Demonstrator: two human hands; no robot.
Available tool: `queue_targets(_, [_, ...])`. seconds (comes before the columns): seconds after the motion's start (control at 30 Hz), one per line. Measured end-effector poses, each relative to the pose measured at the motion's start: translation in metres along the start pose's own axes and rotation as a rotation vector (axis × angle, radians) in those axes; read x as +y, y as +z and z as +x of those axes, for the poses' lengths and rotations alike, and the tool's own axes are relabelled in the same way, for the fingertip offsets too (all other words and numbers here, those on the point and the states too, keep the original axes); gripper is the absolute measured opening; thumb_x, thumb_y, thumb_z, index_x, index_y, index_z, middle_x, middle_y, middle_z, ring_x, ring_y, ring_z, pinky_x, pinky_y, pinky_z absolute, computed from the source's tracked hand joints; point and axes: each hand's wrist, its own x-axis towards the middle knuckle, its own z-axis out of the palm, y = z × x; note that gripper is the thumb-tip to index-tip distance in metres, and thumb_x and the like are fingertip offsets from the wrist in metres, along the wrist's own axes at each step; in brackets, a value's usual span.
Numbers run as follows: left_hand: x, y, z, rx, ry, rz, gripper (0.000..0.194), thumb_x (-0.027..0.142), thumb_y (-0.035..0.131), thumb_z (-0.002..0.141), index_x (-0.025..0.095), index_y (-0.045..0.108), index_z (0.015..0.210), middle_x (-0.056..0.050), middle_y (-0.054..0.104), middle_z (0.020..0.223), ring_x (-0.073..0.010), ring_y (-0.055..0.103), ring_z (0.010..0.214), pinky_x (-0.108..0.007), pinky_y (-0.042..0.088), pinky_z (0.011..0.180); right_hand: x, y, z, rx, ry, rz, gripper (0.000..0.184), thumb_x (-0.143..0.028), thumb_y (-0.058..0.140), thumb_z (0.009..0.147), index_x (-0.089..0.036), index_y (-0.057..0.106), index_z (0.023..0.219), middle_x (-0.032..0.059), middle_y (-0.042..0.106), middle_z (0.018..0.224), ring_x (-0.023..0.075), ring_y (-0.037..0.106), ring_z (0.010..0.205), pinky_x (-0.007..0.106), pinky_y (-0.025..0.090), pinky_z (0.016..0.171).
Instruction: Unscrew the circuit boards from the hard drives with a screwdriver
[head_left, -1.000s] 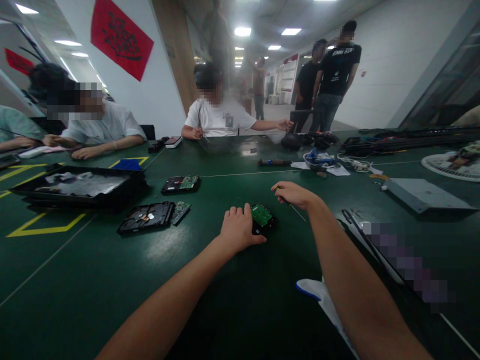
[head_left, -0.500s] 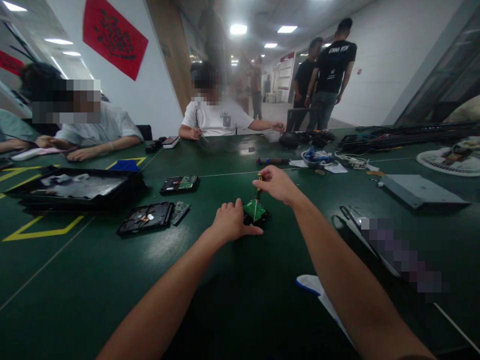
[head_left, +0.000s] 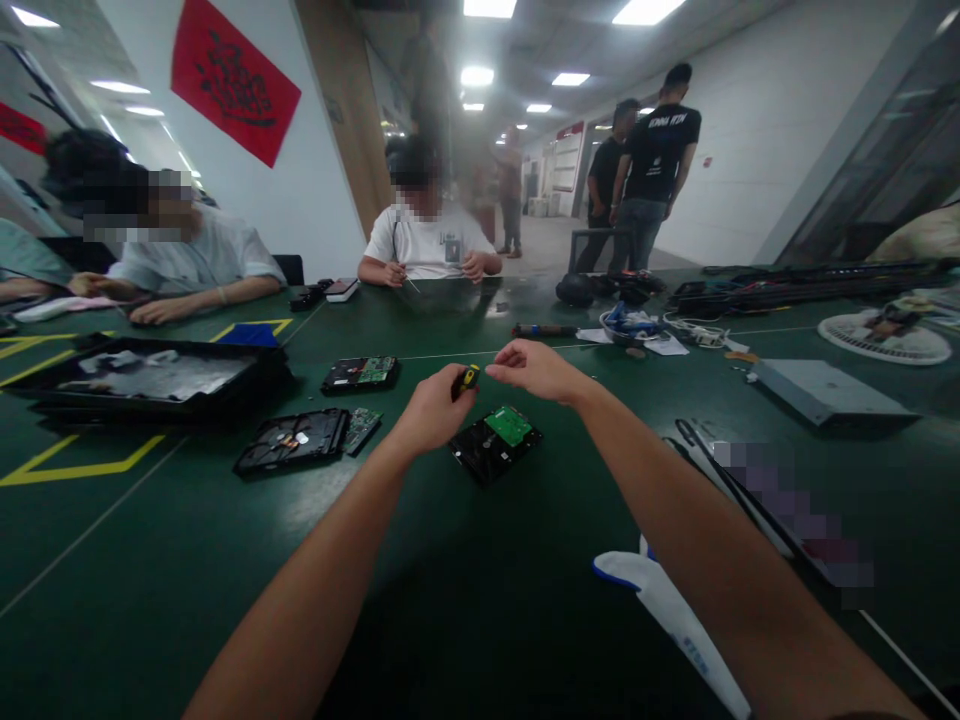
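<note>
My left hand (head_left: 431, 408) is closed around a screwdriver; the black and yellow end of its handle (head_left: 471, 376) pokes out by the thumb, and the shaft is hidden. Just right of it, my right hand (head_left: 541, 372) hovers with its fingertips drawn together, close to the handle but apart from it. Whether a small thing sits in that pinch cannot be made out. Below both hands a black hard drive (head_left: 480, 455) lies flat on the table, its green circuit board (head_left: 510, 425) facing up.
On the left lie another hard drive (head_left: 358, 374), an opened drive casing (head_left: 289, 443) with a loose circuit board (head_left: 363, 430), and a black tray (head_left: 150, 375). A white glove (head_left: 679, 610) and grey metal box (head_left: 832, 388) are at right. Co-workers sit across the table.
The screwdriver has gone from my right hand, upright on the circuit board, into my left hand. My left hand has come off the hard drive, up and leftward.
</note>
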Motion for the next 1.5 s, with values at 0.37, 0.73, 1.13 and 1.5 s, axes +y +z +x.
queue_targets(0.37, [-0.043, 0.007, -0.003, -0.35, -0.05, 0.214, 0.037, 0.056, 0.064, 0.086, 0.022, 0.072, 0.1, -0.009, 0.076, 0.098, -0.0283, 0.07, 0.091, -0.035, 0.049, 0.076, 0.079, 0.045, -0.041, 0.011, 0.181, -0.206, 0.036, -0.04, 0.062, 0.099, -0.016, 0.073, 0.124, 0.0121, 0.073, 0.124, 0.021, 0.068, 0.11, 0.029, 0.05, 0.093])
queue_targets(0.73, [-0.05, 0.028, -0.008, -0.517, -0.016, 0.157, 0.062, 0.062, 0.081, 0.067, 0.023, 0.071, 0.114, -0.01, 0.075, 0.112, -0.0319, 0.071, 0.1, -0.037, 0.052, 0.079, 0.065, 0.053, -0.042, 0.037, 0.278, -0.321, 0.031, -0.044, 0.067, 0.095, -0.018, 0.078, 0.107, 0.0106, 0.077, 0.112, 0.0237, 0.071, 0.099, 0.03, 0.05, 0.082])
queue_targets(1.13, [-0.026, 0.043, -0.012, -0.552, 0.02, 0.28, 0.058, 0.064, 0.077, 0.074, 0.02, 0.066, 0.112, -0.013, 0.073, 0.113, -0.0331, 0.07, 0.098, -0.037, 0.05, 0.075, 0.076, 0.044, -0.058, 0.079, 0.285, -0.244, 0.04, -0.051, 0.074, 0.088, -0.018, 0.075, 0.111, 0.0104, 0.076, 0.116, 0.0232, 0.071, 0.103, 0.031, 0.051, 0.084])
queue_targets(1.5, [-0.013, 0.039, -0.014, -0.635, -0.015, 0.401, 0.066, 0.068, 0.071, 0.078, 0.014, 0.066, 0.117, -0.016, 0.072, 0.116, -0.0325, 0.069, 0.099, -0.035, 0.048, 0.074, 0.08, 0.053, -0.058, 0.124, 0.22, -0.306, 0.039, -0.051, 0.074, 0.089, -0.017, 0.076, 0.108, 0.0098, 0.076, 0.112, 0.0231, 0.071, 0.1, 0.033, 0.052, 0.085])
